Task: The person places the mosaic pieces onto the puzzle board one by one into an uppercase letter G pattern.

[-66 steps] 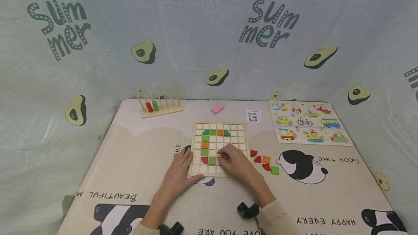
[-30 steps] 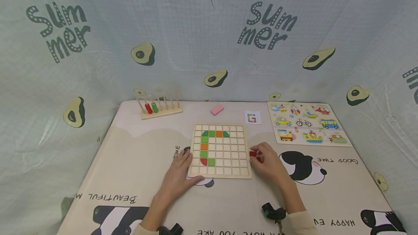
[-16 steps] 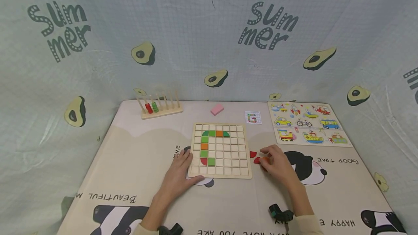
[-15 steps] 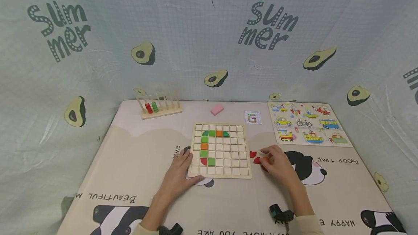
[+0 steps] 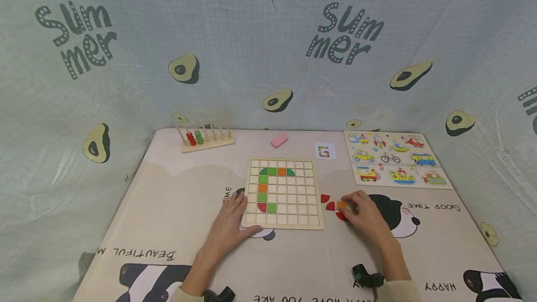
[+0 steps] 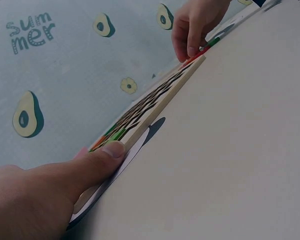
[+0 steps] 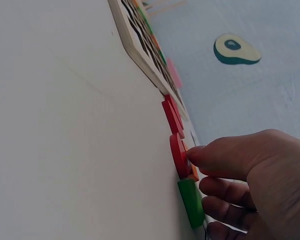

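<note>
The left hand (image 5: 230, 218) lies along the left edge of a wooden grid board (image 5: 297, 200). Its thumb (image 6: 112, 149) rests on the near rim. Green, orange and red tiles form an angular C shape on the board. Right of it, the right hand (image 5: 366, 213) is low over loose tiles, with bent fingers. Its thumb tip overlaps the orange square tile (image 5: 341, 204), which lies flat. Beside that are red quarter-round tiles (image 5: 330, 206). In the right wrist view, a green block (image 7: 191, 202) lies by the curled fingers; the hand hides it in the head view.
At the back stand a peg rack (image 5: 208, 145) with red and green beads, a pink block (image 5: 278, 140) and a small pattern card (image 5: 325, 151). A vehicle puzzle board (image 5: 396, 160) lies at back right. A printed curtain (image 5: 235, 36) hangs behind the table.
The right hand has left the grid board, passed over the red tiles and shifted right past the orange one, which shows again. The left hand has stayed still.
</note>
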### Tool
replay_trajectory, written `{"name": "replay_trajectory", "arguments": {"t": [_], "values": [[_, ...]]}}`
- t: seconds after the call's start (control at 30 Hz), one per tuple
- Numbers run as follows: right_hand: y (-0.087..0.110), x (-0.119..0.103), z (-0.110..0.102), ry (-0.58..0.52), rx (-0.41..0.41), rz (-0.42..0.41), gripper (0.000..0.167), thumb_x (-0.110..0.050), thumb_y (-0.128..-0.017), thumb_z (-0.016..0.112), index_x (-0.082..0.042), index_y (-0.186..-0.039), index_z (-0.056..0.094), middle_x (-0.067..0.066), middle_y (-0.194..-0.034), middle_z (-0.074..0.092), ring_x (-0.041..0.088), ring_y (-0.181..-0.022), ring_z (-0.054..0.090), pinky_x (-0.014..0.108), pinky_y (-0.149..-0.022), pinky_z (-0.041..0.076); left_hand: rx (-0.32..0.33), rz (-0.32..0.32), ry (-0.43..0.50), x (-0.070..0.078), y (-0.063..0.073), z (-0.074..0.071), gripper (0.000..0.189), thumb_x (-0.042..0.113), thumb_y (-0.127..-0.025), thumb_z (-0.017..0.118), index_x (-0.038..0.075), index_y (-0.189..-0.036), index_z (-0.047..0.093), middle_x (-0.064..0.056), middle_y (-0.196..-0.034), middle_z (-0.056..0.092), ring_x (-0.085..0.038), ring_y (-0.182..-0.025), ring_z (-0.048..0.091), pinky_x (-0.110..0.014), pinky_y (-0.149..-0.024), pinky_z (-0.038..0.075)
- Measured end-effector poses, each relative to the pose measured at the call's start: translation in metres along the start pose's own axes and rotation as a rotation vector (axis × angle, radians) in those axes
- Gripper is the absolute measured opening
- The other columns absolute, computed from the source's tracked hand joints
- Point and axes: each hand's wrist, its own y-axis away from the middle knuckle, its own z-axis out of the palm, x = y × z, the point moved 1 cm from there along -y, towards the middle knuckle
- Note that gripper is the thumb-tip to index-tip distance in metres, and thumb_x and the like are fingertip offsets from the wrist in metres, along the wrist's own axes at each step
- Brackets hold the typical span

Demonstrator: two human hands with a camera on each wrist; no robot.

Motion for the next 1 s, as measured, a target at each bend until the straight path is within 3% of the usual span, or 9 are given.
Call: {"name": "replay_trajectory", "arguments": {"t": [0.5,0.77,1.0], "values": [[-0.0002,0.0039,-0.0017,-0.039,-0.059,0.019,0.021,-0.019,-0.09,0.075,-0.008,-0.107,0.069,0.005,-0.108,0.061,0.019,-0.096,0.057,0.039,-0.087,0.057,0.007,-0.002,-0.025,0.0001,-0.0005,0.0013,0.099,0.063,-0.079,0.074,0.002,-0.15,0.043,-0.013,-0.161,0.039,-0.033,-0.153,0.028,-0.049,-0.127,0.026],[-0.0011,0.0035,-0.0018,-0.079,-0.084,0.049,0.025,-0.017,-0.089,0.076,-0.007,-0.109,0.065,0.002,-0.095,0.062,0.016,-0.086,0.053,0.019,-0.07,0.049,0.011,0.002,-0.025,0.0003,-0.0002,0.0011,0.098,0.062,-0.079,0.075,0.002,-0.15,0.044,-0.013,-0.16,0.039,-0.034,-0.153,0.028,-0.049,-0.127,0.027],[-0.0019,0.0022,-0.0026,-0.095,-0.09,0.074,0.02,-0.018,-0.093,0.072,-0.009,-0.109,0.063,0.0,-0.093,0.065,0.015,-0.084,0.054,0.019,-0.069,0.049,0.018,0.01,-0.024,0.0008,0.0006,0.0008,0.098,0.062,-0.078,0.075,0.001,-0.149,0.045,-0.013,-0.16,0.04,-0.034,-0.153,0.029,-0.049,-0.127,0.027]]}}
